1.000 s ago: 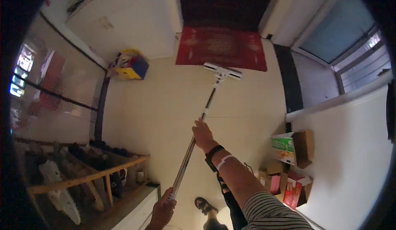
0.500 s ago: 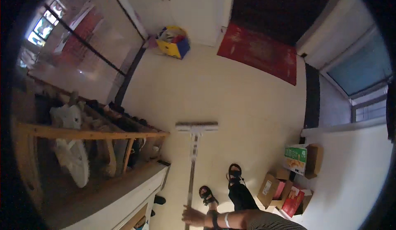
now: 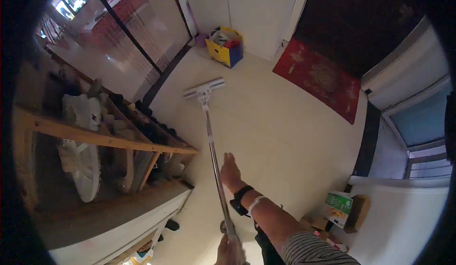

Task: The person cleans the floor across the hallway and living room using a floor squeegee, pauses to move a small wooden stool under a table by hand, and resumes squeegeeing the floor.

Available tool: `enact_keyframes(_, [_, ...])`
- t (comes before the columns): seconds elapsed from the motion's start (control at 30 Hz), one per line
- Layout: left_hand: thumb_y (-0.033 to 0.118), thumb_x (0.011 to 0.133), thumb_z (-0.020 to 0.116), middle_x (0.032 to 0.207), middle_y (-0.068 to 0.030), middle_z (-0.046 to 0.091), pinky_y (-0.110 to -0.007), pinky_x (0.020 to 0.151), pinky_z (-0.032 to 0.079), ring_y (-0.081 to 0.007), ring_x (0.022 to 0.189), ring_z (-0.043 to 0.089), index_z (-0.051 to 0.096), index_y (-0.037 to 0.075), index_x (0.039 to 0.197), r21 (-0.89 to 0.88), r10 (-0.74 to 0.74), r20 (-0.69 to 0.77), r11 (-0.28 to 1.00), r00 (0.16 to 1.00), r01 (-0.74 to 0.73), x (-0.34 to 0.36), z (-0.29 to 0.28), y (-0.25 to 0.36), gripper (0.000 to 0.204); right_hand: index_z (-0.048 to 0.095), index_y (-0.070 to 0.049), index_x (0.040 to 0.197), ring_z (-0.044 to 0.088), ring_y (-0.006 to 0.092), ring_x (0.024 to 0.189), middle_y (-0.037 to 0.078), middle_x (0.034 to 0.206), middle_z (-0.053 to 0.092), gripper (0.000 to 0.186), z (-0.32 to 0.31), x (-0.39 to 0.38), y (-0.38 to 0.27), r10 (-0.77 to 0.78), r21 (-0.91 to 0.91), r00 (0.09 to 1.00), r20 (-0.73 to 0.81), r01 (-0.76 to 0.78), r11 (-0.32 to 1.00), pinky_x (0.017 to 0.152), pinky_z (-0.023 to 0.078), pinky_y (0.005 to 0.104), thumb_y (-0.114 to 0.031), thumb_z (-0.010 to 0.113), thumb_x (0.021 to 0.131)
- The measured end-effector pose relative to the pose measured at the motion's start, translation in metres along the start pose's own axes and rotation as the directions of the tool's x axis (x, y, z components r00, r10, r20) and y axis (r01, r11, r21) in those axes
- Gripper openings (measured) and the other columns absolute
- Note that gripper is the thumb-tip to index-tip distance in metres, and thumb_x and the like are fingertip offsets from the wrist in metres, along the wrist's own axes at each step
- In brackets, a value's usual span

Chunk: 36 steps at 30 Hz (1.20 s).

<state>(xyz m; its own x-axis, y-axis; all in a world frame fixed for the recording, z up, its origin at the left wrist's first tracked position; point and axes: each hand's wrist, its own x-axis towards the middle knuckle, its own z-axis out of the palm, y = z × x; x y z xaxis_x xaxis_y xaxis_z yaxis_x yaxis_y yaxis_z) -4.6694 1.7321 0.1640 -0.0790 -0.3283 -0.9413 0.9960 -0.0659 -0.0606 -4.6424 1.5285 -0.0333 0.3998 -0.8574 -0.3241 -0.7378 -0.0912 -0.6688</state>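
Note:
A mop with a flat, wide head (image 3: pixel 204 90) and a long silver pole (image 3: pixel 212 153) reaches forward across the pale floor. At the lower edge, my left hand (image 3: pixel 231 251) is closed around the near end of the pole, slightly blurred. My right hand (image 3: pixel 231 174), with a dark watch (image 3: pixel 241 199) and a white band on the wrist, is stretched out just right of the pole's middle. Its fingers point forward and look extended, not wrapped round the pole.
A wooden shoe rack (image 3: pixel 114 144) with several shoes stands at the left. Ahead are a yellow and blue box (image 3: pixel 219 53) by white doors and a red mat (image 3: pixel 316 77) at a dark doorway. Cardboard boxes (image 3: pixel 358 212) stand at the right, by a white surface.
The mop head has gone forward and left, and tilted. My right hand has left the pole's near end and reached forward beside it. My left hand has come into view on the pole.

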Motion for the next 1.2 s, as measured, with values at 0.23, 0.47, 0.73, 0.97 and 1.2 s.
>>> enact_keyframes(0.23, [0.025, 0.088, 0.040, 0.082, -0.0113, 0.055, -0.033, 0.057, 0.048, -0.0237, 0.069, 0.057, 0.043, 0.005, 0.102, 0.726, 0.270, 0.406, 0.485, 0.873, -0.487, 0.166, 0.088, 0.063, 0.025, 0.044, -0.012, 0.112, 0.053, 0.0174, 0.078, 0.004, 0.095, 0.053, 0.041, -0.120, -0.084, 0.004, -0.012, 0.686, 0.720, 0.694, -0.657, 0.312, 0.059, 0.047, 0.0317, -0.031, 0.055, 0.078])
enact_keyframes(0.47, [0.023, 0.084, 0.042, 0.086, -0.0134, 0.058, -0.035, 0.063, 0.046, -0.0252, 0.075, 0.057, 0.052, 0.003, 0.104, 0.670, -0.025, 0.686, -0.367, 0.727, -0.645, 0.177, 0.098, 0.052, 0.030, 0.044, -0.010, 0.115, 0.051, 0.0129, 0.049, 0.004, 0.078, 0.057, 0.045, -0.121, -0.060, 0.061, 0.322, 0.611, 0.928, 0.185, -0.366, 0.702, 0.043, 0.044, 0.0237, -0.031, 0.056, 0.077])
enact_keyframes(0.73, [0.014, 0.071, 0.053, 0.092, -0.0097, 0.058, -0.035, 0.072, 0.048, -0.0259, 0.087, 0.056, 0.054, 0.007, 0.094, 0.587, -0.080, 0.567, -0.658, 0.820, -0.471, 0.086, -0.085, 0.075, 0.025, 0.043, 0.000, 0.115, 0.056, 0.0354, 0.076, 0.019, 0.108, 0.051, 0.036, -0.127, -0.225, 0.114, 0.108, 0.026, 0.983, 0.145, -0.113, 0.993, 0.063, 0.047, 0.0393, -0.018, 0.043, 0.085])
enact_keyframes(0.97, [0.013, 0.078, 0.054, 0.084, -0.0101, 0.059, -0.031, 0.056, 0.050, -0.0198, 0.065, 0.058, 0.054, 0.002, 0.098, 0.889, 0.098, 0.374, -0.323, 0.922, -0.326, 0.051, -0.294, 0.138, 0.023, 0.043, -0.009, 0.119, 0.057, 0.0285, 0.086, 0.017, 0.115, 0.049, 0.036, -0.297, -0.535, 0.203, 0.587, 0.602, 0.792, 0.168, -0.554, 0.574, 0.065, 0.048, 0.0413, -0.016, 0.041, 0.083])
enact_keyframes(1.2, [0.016, 0.076, 0.055, 0.069, -0.0046, 0.057, -0.027, 0.045, 0.048, -0.0153, 0.058, 0.058, 0.057, 0.004, 0.081, 0.961, 0.308, -0.068, 0.275, 0.949, -0.021, 0.014, -0.306, 0.121, 0.013, 0.052, -0.010, 0.088, 0.055, 0.0322, 0.087, 0.017, 0.092, 0.057, 0.018, -0.255, -0.279, 0.122, 0.307, -0.237, 0.888, 0.344, -0.234, 0.943, 0.070, 0.044, 0.0408, -0.024, 0.044, 0.082])
